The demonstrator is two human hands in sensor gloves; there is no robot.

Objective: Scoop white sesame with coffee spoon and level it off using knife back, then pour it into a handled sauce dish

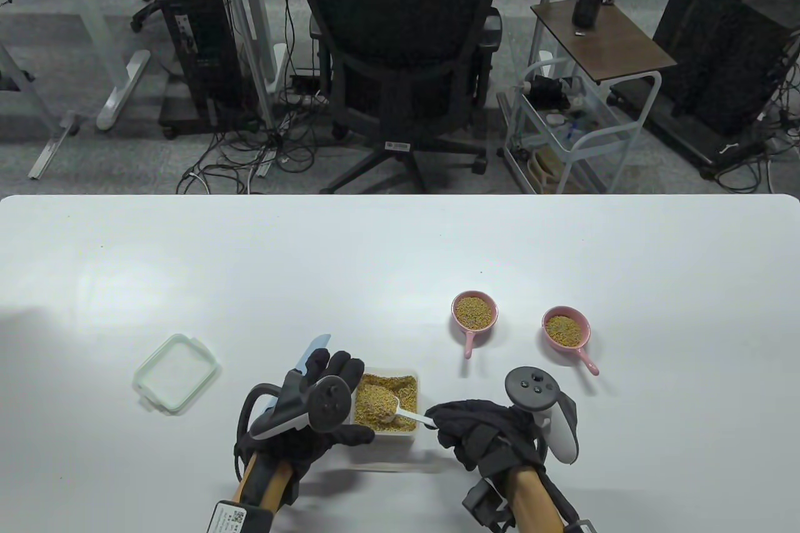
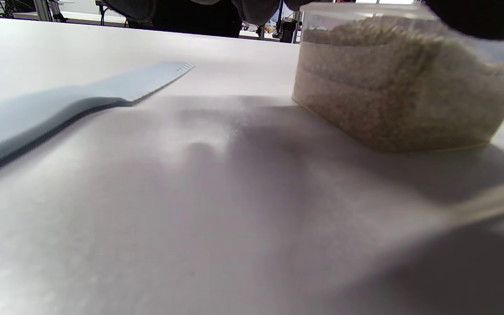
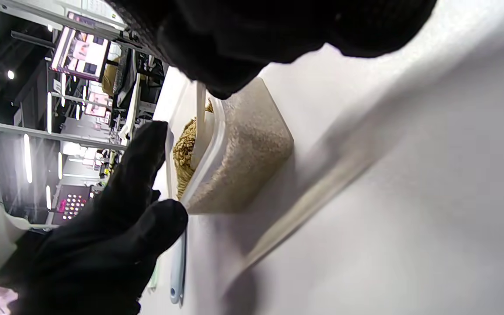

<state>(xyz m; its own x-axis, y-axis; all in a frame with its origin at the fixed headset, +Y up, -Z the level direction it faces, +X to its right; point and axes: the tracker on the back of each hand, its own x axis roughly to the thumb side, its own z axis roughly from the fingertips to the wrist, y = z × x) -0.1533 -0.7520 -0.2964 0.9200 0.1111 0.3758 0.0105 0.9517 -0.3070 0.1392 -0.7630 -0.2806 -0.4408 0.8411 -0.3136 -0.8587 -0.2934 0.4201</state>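
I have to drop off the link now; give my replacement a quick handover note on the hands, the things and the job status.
Right hand: pinches the coffee spoon handle; its heaped bowl is in the sesame container.
Left hand: open, fingers straight, against the container's left side, not holding the knife.
Knife: flat on the table, left of the container, partly under the left hand.
Lid: off, further left.
Two pink handled sauce dishes: beyond the right hand, both already holding sesame.
Left: pick up the knife, level the spoon, pour into a dish.
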